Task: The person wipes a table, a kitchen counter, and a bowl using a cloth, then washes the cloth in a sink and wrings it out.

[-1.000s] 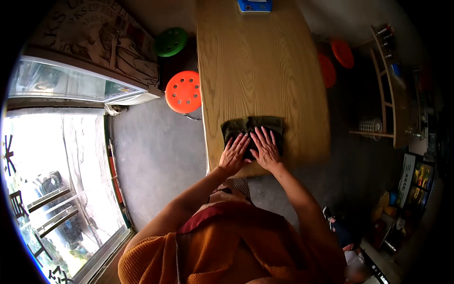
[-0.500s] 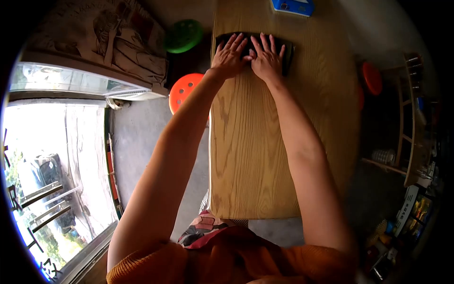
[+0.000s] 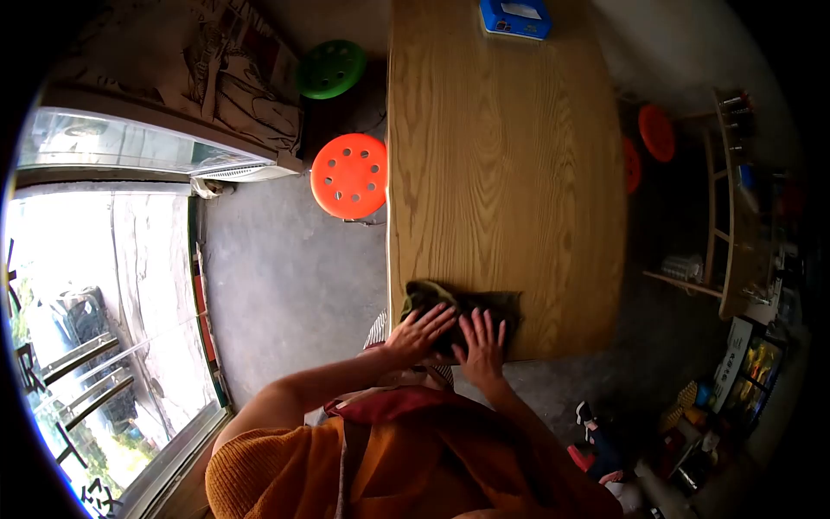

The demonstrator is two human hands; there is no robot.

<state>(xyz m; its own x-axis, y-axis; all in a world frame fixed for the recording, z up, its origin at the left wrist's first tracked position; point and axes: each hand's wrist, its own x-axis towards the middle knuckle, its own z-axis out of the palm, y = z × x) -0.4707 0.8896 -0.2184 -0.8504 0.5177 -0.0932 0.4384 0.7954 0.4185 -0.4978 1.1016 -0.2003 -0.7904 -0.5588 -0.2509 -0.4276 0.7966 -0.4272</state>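
Observation:
A dark, crumpled cloth (image 3: 465,301) lies on the wood-grain table (image 3: 501,173), close to its near edge. My left hand (image 3: 421,334) presses flat on the left part of the cloth, fingers stretched out. Beside it, my right hand (image 3: 482,345) rests on the cloth's right part with fingers spread. Both palms face down, and the cloth beneath them is partly hidden. Part of the cloth bunches up beyond my left fingers, its greenish folds showing.
At the table's far end stands a blue tissue box (image 3: 516,19). An orange-red stool (image 3: 349,176) and a green stool (image 3: 331,69) are on the left. Another red stool (image 3: 657,132) and a wooden rack (image 3: 731,208) stand right. A bright glass door (image 3: 112,303) is at left.
Both hands and the dark cloth have come from the table's far part back to its near edge, close to my body. My arms are now bent. More of the tissue box shows.

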